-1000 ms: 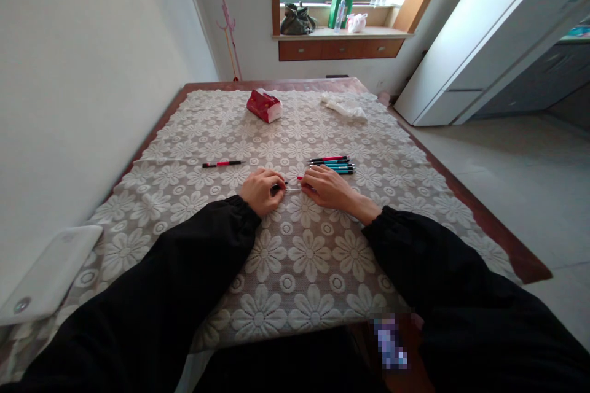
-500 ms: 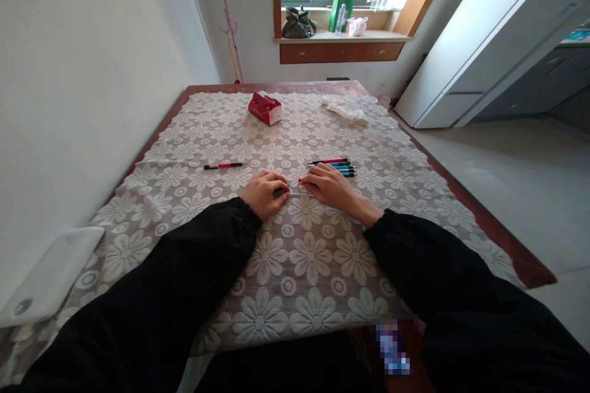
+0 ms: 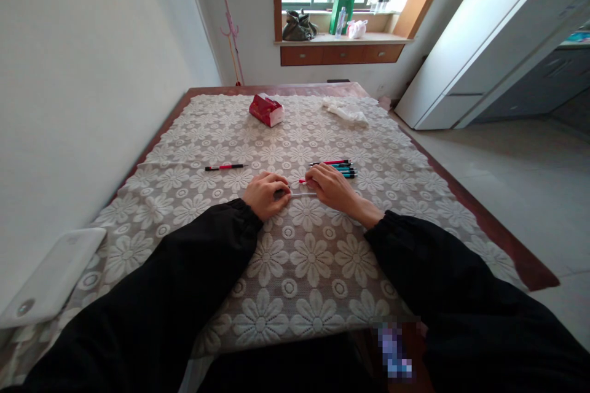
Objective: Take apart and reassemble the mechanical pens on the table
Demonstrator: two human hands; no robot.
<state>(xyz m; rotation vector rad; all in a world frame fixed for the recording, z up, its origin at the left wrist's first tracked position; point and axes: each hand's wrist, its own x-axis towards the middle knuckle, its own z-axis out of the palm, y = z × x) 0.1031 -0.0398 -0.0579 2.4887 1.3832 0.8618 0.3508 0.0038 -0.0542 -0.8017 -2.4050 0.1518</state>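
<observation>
My left hand (image 3: 266, 195) rests on the lace tablecloth with its fingers curled closed. Something dark shows between its thumb and fingers, and a thin pale rod (image 3: 303, 194) sticks out from it to the right, towards my other palm. My right hand (image 3: 332, 189) is pinched closed, and a small red piece (image 3: 302, 181) pokes out at its fingertips. How far the rod runs under this hand is hidden. Just behind my right hand lie several pens (image 3: 343, 169), red-black and teal, side by side. One red and black pen (image 3: 224, 167) lies alone beyond my left hand.
The lace tablecloth (image 3: 313, 313) covers a wooden table. A red tissue pack (image 3: 266, 110) and a crumpled white plastic bag (image 3: 346, 112) lie towards the far edge. At the left edge is a white, flat object (image 3: 55, 276) by the wall. A refrigerator (image 3: 465, 52) stands at the right.
My right hand has drawn slightly to the right, and a longer stretch of the pale rod shows between the hands. My left hand has stayed nearly in place.
</observation>
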